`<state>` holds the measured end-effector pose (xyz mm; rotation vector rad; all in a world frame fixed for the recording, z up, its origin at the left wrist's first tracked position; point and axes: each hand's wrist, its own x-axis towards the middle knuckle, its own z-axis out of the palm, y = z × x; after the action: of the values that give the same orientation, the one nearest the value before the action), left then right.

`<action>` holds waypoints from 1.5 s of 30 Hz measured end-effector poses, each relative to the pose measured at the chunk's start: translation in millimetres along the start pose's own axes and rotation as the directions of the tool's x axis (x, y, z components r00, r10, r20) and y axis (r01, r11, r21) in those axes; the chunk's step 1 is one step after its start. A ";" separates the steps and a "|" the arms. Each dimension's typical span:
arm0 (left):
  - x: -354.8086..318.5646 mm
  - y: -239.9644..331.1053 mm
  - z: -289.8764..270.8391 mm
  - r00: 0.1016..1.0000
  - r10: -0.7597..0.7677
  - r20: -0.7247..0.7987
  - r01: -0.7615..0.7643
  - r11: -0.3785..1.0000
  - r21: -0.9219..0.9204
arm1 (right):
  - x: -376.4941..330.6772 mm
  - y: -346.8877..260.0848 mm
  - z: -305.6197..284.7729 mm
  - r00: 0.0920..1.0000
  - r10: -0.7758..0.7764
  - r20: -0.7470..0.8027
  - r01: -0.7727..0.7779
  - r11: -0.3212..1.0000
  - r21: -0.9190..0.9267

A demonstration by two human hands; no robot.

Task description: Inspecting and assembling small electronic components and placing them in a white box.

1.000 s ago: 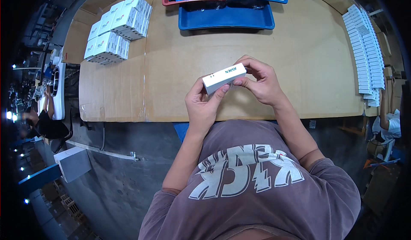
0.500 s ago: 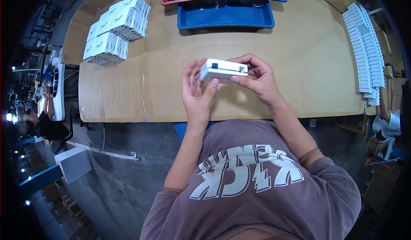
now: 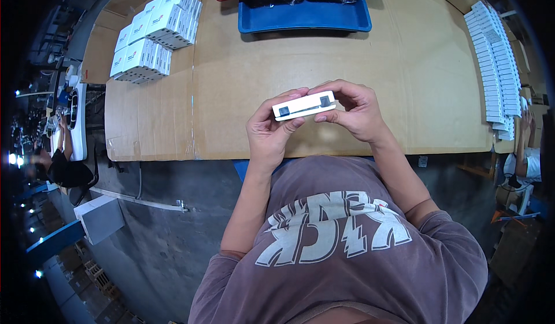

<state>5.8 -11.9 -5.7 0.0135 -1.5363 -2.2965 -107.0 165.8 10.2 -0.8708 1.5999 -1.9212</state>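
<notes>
left hand (image 3: pixel 269 134) and right hand (image 3: pixel 354 111) both closed round the ends of a small white box (image 3: pixel 304 105), held level just above the near table edge (image 3: pixel 173 150). dark openings visible on box face, so flaps look not yet shut. finished boxes (image 3: pixel 151 32) stacked far left of hands, flat cartons (image 3: pixel 494 63) far right, blue tray (image 3: pixel 304 16) ahead. packing seemingly midway.
</notes>
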 end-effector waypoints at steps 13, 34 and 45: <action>1.1 -0.3 0.2 1.000 0.004 0.008 -0.004 1.000 0.017 | 0.8 3.8 0.6 0.996 -0.088 -0.023 0.087 0.994 -0.065; -1.1 12.9 0.8 0.999 -0.021 -0.031 0.032 0.919 0.393 | 4.1 -15.5 5.0 0.997 -0.055 0.061 0.073 0.936 -0.345; 1.4 4.6 -0.7 0.971 -0.167 -0.170 0.180 0.981 0.068 | 6.3 -0.8 2.4 0.998 0.052 -0.020 -0.054 0.994 -0.093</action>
<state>6.0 -14.5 -1.6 0.3643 -1.5993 -2.2943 -109.4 159.8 12.3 -0.8419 1.7179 -1.8350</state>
